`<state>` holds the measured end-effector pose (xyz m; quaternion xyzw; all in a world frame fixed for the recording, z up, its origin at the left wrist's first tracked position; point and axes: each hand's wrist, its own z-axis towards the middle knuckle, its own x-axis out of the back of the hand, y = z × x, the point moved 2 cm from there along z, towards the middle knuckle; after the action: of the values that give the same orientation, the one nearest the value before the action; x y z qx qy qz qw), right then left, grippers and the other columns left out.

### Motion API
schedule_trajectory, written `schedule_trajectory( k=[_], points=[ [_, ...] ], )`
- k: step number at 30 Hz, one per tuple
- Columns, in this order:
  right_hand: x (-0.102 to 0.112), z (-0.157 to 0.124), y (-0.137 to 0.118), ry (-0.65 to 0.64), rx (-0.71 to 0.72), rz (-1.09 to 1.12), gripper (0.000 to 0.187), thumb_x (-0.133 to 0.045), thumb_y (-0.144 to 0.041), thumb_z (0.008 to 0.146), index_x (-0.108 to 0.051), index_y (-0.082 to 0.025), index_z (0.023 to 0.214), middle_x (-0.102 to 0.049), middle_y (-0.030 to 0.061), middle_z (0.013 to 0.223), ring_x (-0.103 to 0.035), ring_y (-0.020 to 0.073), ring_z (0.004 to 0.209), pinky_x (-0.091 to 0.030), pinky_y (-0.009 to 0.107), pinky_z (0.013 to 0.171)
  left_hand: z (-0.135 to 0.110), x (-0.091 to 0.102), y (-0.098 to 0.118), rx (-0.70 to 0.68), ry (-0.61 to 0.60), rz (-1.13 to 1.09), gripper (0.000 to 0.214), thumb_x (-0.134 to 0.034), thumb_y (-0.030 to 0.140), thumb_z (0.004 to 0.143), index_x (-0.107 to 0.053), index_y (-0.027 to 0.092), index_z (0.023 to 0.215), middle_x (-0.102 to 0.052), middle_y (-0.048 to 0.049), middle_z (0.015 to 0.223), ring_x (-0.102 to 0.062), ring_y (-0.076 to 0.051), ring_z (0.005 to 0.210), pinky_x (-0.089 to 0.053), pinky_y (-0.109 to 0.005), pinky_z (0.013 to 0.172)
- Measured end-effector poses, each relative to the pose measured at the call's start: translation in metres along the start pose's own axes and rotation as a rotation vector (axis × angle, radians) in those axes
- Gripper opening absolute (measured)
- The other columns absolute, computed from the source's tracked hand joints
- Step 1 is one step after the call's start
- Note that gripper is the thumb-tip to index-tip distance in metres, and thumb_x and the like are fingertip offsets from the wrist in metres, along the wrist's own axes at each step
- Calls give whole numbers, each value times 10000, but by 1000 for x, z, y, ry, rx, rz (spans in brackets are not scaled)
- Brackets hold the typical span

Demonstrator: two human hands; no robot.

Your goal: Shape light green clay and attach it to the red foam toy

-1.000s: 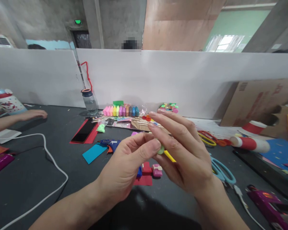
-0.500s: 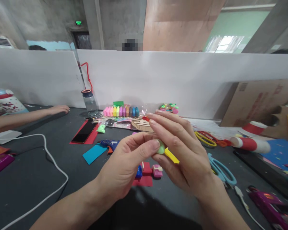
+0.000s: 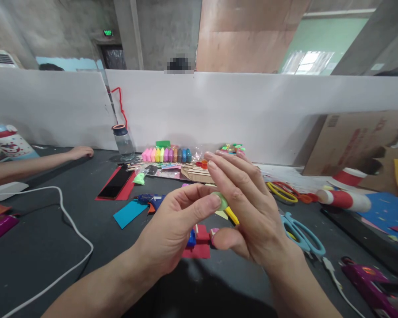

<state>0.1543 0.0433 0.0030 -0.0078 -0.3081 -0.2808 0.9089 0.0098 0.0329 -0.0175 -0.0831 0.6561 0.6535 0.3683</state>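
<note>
A small light green lump of modelling clay (image 3: 222, 202) is pinched between the thumb and fingers of my left hand (image 3: 174, 225). Around its right side, my right hand (image 3: 255, 207) has its fingers stretched out flat, palm toward the lump, and its thumb hangs apart below. Whether the right fingers touch the clay I cannot tell. Beneath the hands, a red paper (image 3: 199, 252) bears a blue piece (image 3: 191, 240), a red piece and a pink piece, partly covered. A yellow strip (image 3: 232, 216) shows between the hands.
Packs of coloured clay (image 3: 167, 154) line the white partition (image 3: 192, 110). On the left are a phone (image 3: 115, 185), a glue gun (image 3: 154, 201), a bottle (image 3: 124, 145), a white cable and another person's arm (image 3: 43, 163). Blue scissors (image 3: 303, 236) and a purple tool (image 3: 368, 282) lie right.
My right thumb has dropped away from the clay and now hangs lower, spread from the fingers. My left hand keeps its pinch on the lump, nearly unmoved.
</note>
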Motion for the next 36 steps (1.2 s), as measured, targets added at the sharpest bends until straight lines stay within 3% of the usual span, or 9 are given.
schedule_trajectory(
  k=[7,11,14,17,21,28,32,36],
  points=[
    [-2,3,-3,16,-10,-167,824,-263,-672,1025,-487,11,1427,-580,246,1438,-455,318,1429,-246,553,1246,-1,-3,-2,10,117,-71,126,-864,272,778,-810,192,858,-753,2,882,-657,-99,877,-524,-167,806],
    [-4,3,-5,2,-2,-152,758,-275,-623,1048,-475,-8,1442,-565,239,1457,-431,324,1446,-250,581,1239,-2,-7,-3,34,141,-134,172,-891,292,739,-800,190,843,-738,1,848,-643,-92,756,-543,-174,709],
    [-2,3,-3,13,-14,-52,660,-364,-551,1063,-492,-12,1421,-573,252,1438,-444,332,1435,-301,609,1214,-3,-9,-2,15,138,-138,144,-877,275,757,-797,177,824,-719,-3,810,-641,-96,787,-514,-147,684],
    [2,3,-2,53,-31,62,451,-572,-368,1020,-577,-27,1315,-584,262,1412,-482,336,1399,-391,588,1168,-4,-11,-1,-13,104,-126,74,-811,244,832,-802,171,841,-731,-16,826,-651,-108,881,-504,-150,766],
    [7,3,-2,58,-22,115,293,-629,-173,955,-647,-40,1216,-593,251,1397,-490,329,1386,-425,542,1150,-5,-12,1,-32,9,-103,116,-726,261,916,-811,190,948,-741,-19,900,-638,-111,929,-489,-204,925],
    [10,5,-2,31,-103,273,262,-652,-274,970,-672,-134,1190,-607,165,1417,-498,317,1385,-433,521,1154,-3,-8,2,2,-50,-48,133,-747,281,894,-806,162,908,-689,-11,808,-579,-100,816,-473,-181,769],
    [11,6,-2,21,-112,315,275,-646,-291,975,-653,-188,1230,-626,127,1408,-537,314,1357,-444,548,1145,-4,-8,3,18,-17,-37,139,-780,303,866,-804,167,875,-687,-8,809,-584,-102,797,-471,-198,781],
    [10,5,-3,74,-111,298,396,-636,-340,980,-586,-211,1351,-631,134,1400,-566,328,1333,-482,583,1103,-6,-8,3,11,87,-69,121,-826,281,812,-780,170,824,-723,-22,893,-624,-134,895,-472,-239,904]
  ],
)
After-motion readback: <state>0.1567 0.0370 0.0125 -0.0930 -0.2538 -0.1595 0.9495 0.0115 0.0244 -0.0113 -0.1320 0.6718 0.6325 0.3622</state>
